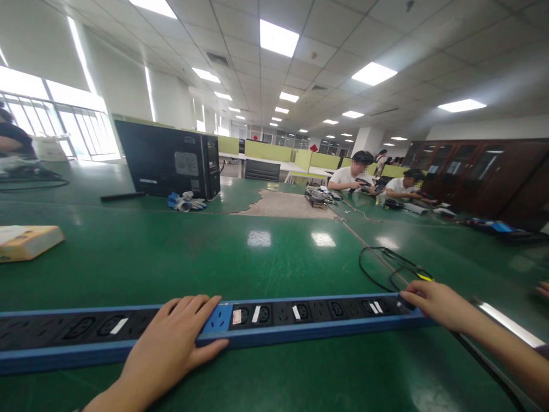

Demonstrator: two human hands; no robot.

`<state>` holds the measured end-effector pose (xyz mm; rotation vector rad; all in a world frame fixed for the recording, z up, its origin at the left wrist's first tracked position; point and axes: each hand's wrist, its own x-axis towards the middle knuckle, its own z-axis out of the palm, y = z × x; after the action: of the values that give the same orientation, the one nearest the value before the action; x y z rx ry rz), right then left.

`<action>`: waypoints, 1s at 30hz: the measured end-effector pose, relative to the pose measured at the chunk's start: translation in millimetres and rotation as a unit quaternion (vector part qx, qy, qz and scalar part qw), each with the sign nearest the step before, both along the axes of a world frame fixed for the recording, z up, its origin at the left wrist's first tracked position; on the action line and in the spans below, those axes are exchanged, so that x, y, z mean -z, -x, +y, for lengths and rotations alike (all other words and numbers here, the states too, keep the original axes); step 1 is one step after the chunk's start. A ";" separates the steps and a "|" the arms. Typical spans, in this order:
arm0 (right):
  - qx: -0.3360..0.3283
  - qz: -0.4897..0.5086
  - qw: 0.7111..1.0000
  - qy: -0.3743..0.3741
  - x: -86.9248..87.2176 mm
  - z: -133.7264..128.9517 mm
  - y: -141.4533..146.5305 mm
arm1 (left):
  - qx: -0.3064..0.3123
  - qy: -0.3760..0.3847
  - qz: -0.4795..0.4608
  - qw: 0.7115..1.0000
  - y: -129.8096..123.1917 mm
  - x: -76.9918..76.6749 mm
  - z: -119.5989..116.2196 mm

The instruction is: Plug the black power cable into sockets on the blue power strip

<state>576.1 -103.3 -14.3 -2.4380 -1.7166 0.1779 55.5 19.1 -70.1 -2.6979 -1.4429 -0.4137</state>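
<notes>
A long power strip (278,335) with a blue casing and a row of black sockets lies across the green table in front of me. My left hand (178,335) grips it near the middle, fingers over the top and thumb along the near side, beside a blue socket section. At the strip's right end, the fingers of my right hand (429,303) are closed around a small black piece that looks like a plug (404,303), mostly hidden by them. Several sockets carry white stickers. Behind my right hand lies a looped black cable (381,269) with a yellow tag.
A black computer case (171,160) stands at the back left, with blue-and-white gloves (186,201) before it. A tissue pack (30,243) lies at left. Two people (354,174) work with parts across the table (278,252). Another person (15,137) is at far left.
</notes>
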 end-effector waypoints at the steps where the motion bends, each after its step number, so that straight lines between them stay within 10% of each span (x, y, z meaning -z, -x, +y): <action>1: 0.001 0.005 1.000 0.007 2.7 -0.9 -1.6 | 0.000 -0.001 0.001 1.000 0.0 -0.3 -0.4; 30: -0.008 -0.009 0.999 0.037 12.8 8.2 -12.5 | -0.007 -0.004 -0.014 1.000 0.6 0.2 -1.9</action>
<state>588.6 -95.1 -27.1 -2.4848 -1.7682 0.2272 54.9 17.2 -70.4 -2.6847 -1.4621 -0.4562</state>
